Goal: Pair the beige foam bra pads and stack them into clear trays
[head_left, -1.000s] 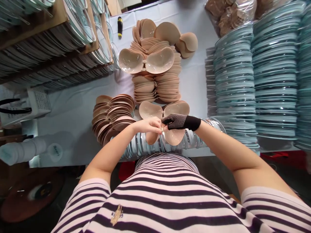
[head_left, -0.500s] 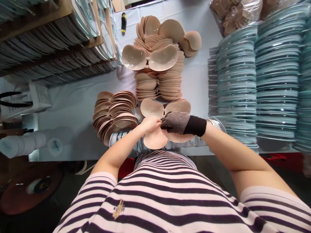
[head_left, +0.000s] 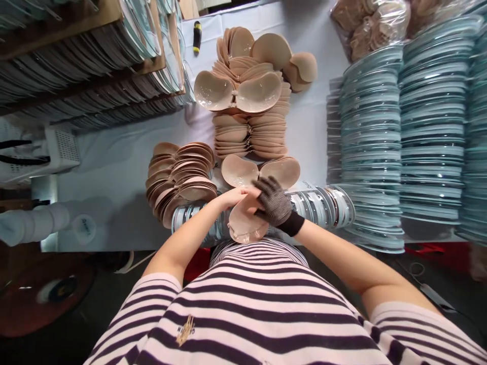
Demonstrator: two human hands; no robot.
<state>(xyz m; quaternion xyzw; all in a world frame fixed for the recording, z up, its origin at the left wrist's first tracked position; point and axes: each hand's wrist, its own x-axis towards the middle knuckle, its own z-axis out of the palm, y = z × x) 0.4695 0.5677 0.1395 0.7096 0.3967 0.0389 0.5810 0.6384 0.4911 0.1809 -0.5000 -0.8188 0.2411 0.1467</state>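
My bare left hand (head_left: 234, 195) and my gloved right hand (head_left: 274, 203) meet close to my chest over a beige adhesive bra cup (head_left: 245, 225). Both hands grip it, the left at its upper edge, the glove pressing flat on its right side. The cup rests above a row of clear plastic trays (head_left: 315, 205) lying along the table's near edge. Just beyond the hands lies a joined pair of beige cups (head_left: 261, 171), open side up.
A tall pile of joined cup pairs (head_left: 249, 116) stands mid-table, loose single cups (head_left: 182, 177) fan out on the left. Stacks of clear trays (head_left: 399, 137) fill the right. Shelves of trays (head_left: 87, 61) line the left. A black-yellow tool (head_left: 197, 36) lies far back.
The two cups spread in my hands have been brought together into one folded piece. My gloved right hand has swung from lying sideways to pressing down on it, nearer my body.
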